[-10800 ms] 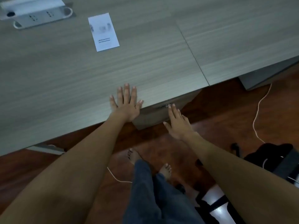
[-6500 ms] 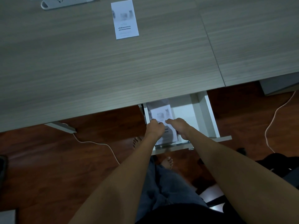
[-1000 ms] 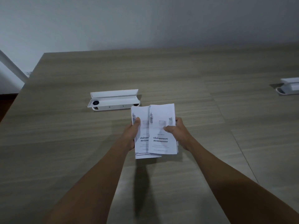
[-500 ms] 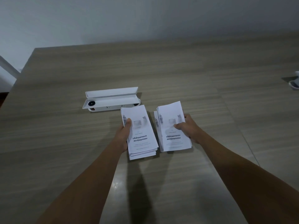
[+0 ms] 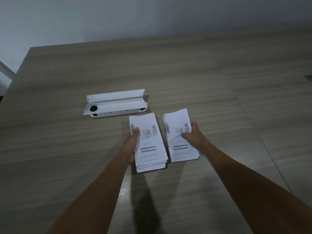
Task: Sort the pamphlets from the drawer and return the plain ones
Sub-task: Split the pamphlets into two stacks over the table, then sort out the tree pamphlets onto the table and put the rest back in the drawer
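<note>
I hold two stacks of white pamphlets above the wooden table (image 5: 211,81). The thicker left stack (image 5: 149,146) has a printed cover with dark lettering, and my left hand (image 5: 132,144) grips its left edge with the thumb on top. The thinner right stack (image 5: 179,137) shows the same printed cover. My right hand (image 5: 194,137) grips its right edge, thumb across the cover. A narrow gap separates the two stacks. The drawer is out of view.
A long white socket box (image 5: 114,105) with its lid flipped open lies on the table just behind the left stack. A grey wall stands behind the table's far edge. The table's left edge runs diagonally at the far left.
One second ago both hands held the pamphlets as one overlapping bundle. Since then the bundle has split in two, my right hand drawing its share off to the right.
</note>
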